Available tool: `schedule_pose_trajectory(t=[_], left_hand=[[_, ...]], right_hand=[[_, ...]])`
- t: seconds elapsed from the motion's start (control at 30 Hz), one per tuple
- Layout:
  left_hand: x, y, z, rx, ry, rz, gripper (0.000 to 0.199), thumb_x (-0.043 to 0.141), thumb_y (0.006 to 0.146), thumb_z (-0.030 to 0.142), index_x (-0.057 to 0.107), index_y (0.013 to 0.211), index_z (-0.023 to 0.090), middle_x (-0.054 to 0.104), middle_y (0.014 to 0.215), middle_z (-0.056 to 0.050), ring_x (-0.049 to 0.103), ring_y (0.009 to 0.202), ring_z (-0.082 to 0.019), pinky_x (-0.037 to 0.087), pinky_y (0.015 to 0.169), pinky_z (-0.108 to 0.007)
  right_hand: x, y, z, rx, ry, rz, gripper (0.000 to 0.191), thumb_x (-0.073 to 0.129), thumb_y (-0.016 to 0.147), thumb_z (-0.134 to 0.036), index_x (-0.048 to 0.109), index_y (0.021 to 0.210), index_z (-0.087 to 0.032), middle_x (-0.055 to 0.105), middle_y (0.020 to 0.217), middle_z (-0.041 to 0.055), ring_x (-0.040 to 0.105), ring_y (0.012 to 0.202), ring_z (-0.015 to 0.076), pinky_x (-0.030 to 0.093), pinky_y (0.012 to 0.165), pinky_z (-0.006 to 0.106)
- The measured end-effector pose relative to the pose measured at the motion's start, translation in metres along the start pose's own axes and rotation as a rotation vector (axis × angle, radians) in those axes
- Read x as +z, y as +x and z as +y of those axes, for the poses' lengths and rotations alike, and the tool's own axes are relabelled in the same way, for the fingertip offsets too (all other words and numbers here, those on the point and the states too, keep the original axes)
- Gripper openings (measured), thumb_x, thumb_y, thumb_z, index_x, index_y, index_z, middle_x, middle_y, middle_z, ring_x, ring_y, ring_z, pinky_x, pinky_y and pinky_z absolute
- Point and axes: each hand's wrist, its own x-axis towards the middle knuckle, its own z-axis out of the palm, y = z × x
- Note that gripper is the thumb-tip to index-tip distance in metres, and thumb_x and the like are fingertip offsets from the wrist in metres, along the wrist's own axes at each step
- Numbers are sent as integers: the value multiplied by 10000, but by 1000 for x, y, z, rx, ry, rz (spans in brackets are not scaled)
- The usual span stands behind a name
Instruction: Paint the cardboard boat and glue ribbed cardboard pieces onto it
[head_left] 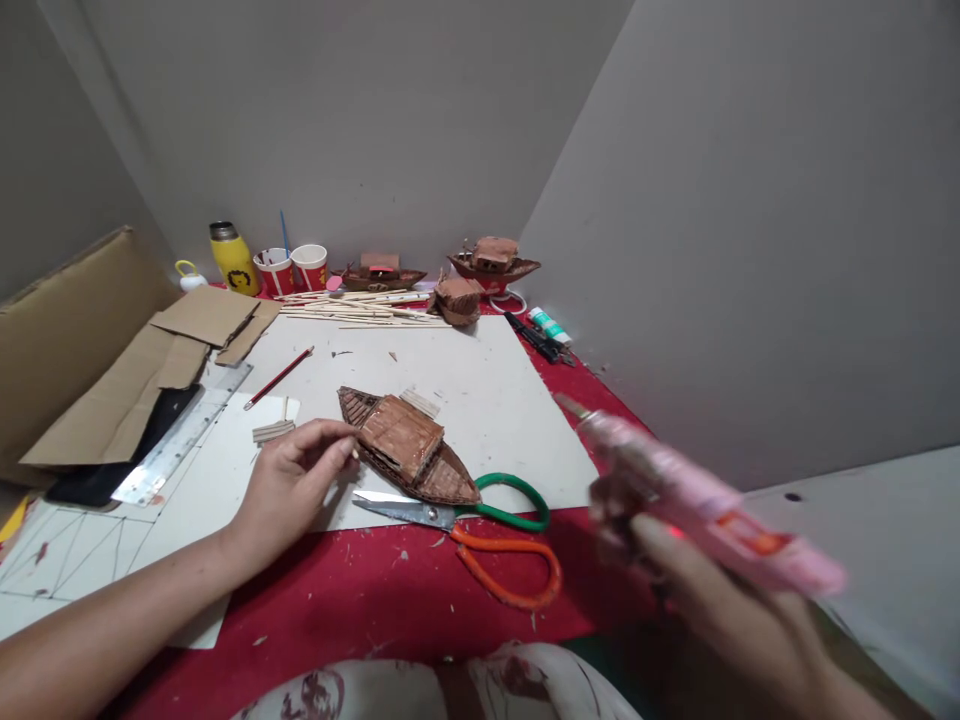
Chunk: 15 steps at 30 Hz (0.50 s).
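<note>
A brown model boat [401, 440] with a roofed cabin rests on the white board in front of me. My left hand [307, 470] is beside its left edge, thumb and forefinger pinched around a small pale piece [355, 453], too small to name surely. Raised to the right of the boat, my right hand [675, 570] is wrapped around a pink hot glue gun [690, 480], blurred by motion, its nozzle pointing up and left. Scissors [442, 515] with one green and one orange handle lie against the boat's near side.
Thin wooden sticks [367, 308] lie at the back, near more model boats [495, 262]. Paper cups [309, 266] and a yellow bottle [234, 260] stand back left. Cardboard [135, 390], a ruler [180, 440] and a red pencil [279, 378] occupy the left; pliers [536, 338] lie right.
</note>
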Motion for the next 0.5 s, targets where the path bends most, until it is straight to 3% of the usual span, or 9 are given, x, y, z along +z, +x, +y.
schedule_pose_trajectory(t=[0.1,0.23,0.3,0.37,0.5], left_hand=[[-6,9,-5,61,45,100,188,590,875,350,656,970,201,702,893,-27,658,819,-161,516,759,-268],[-12,32,-14,109,78,168,173,541,902,329,618,979,195,677,949,-35,630,901,-165,481,847,-290],[-11,41,-17,106,22,158,165,541,896,321,604,974,190,675,924,-34,634,896,-167,485,849,-299],[-9,47,-20,85,-33,126,168,542,893,323,593,984,191,677,906,-33,647,887,-173,497,839,-312],[-5,46,-24,64,-21,66,178,535,904,340,593,995,199,688,908,-36,666,872,-178,514,838,-330]], right_hand=[[29,-13,-6,172,370,-283,376,573,849,-565,659,947,-212,671,828,79,640,718,224,545,643,331],[51,-11,5,227,553,-642,440,494,911,-563,677,1086,-204,706,1044,117,669,937,250,527,867,397],[55,-8,12,238,588,-657,457,497,912,-567,660,1149,-211,673,1170,127,655,1025,257,495,941,429],[58,-5,17,243,623,-593,470,529,893,-574,654,1175,-219,639,1245,129,640,1073,266,463,990,453],[62,2,20,249,761,-448,393,577,876,-544,710,1059,-223,660,1225,115,594,1169,290,398,1065,479]])
